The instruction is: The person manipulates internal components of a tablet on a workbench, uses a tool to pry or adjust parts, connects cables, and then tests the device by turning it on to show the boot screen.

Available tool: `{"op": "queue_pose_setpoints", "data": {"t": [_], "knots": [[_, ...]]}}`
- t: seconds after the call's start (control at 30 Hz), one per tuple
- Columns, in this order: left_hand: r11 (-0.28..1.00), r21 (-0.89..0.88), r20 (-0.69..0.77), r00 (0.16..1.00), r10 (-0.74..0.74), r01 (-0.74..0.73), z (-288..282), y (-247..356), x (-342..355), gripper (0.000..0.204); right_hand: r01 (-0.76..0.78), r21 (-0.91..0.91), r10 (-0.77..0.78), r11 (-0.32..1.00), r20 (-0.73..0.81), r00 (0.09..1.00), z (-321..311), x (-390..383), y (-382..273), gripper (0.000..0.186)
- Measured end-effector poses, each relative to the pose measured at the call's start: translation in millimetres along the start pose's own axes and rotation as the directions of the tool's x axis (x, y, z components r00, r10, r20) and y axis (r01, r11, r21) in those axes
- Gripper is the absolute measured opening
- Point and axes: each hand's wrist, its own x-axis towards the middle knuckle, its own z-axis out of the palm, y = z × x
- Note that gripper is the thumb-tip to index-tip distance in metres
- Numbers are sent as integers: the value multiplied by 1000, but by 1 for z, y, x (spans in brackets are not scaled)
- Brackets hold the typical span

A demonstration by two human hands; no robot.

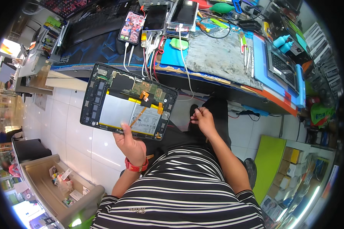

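Note:
An opened tablet [128, 104] is held up in front of the bench by my left hand [130, 147], which grips its lower edge with the thumb across the battery side. Its back cover is off, so a silver battery [115, 111] with yellow edging, a green circuit board [142, 88] and an orange ribbon cable [138, 117] lie bare. My right hand [204, 121] hangs over my lap, apart from the tablet to its right. Its fingertips are pinched together; whatever may be between them is too small to make out.
On the bench lie a lit phone [131, 27], dark phones, white cables, a grey work mat [218, 51], screwdrivers and tweezers. A laptop-like keyboard device [281, 65] sits at the right. A beige open drawer [40, 168] stands lower left, a green-topped display case [269, 164] lower right.

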Motion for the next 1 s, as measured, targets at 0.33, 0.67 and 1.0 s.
{"op": "queue_pose_setpoints", "data": {"t": [0.33,0.67,1.0], "knots": [[1000,-9,1,1000,4,-4,5,8,-4,29,279,-382,-431,881,-406,805,-9,19,28,18],[1000,17,-1,1000,-17,17,12,12,-8,33,387,-860,-186,333,343,921,51,18,45,29],[964,-52,217,945,-244,260,23,-4,-21,28,604,-551,-755,576,-75,651,-14,-91,-141,6]]}}
